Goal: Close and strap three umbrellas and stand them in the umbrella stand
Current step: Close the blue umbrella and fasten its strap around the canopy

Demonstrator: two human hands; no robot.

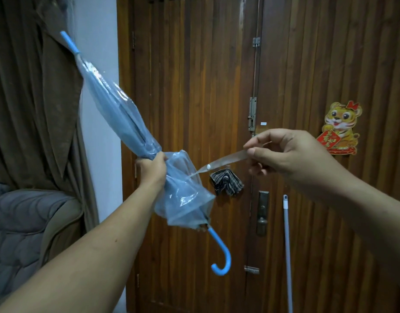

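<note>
The left hand [152, 166] is gripping the folded clear-blue umbrella [124, 123] around its middle, fingers curled tight on the gathered canopy. The umbrella is slanting across the scene, its tip pointing up to the far left and its blue hooked handle [220, 254] hanging low near the centre. The right hand [282, 152] is pinching the transparent strap [226, 160] between thumb and forefinger, stretching it rightward from the canopy. A wooden door [217, 86] is standing behind, bearing a tiger decoration [340, 128].
</note>
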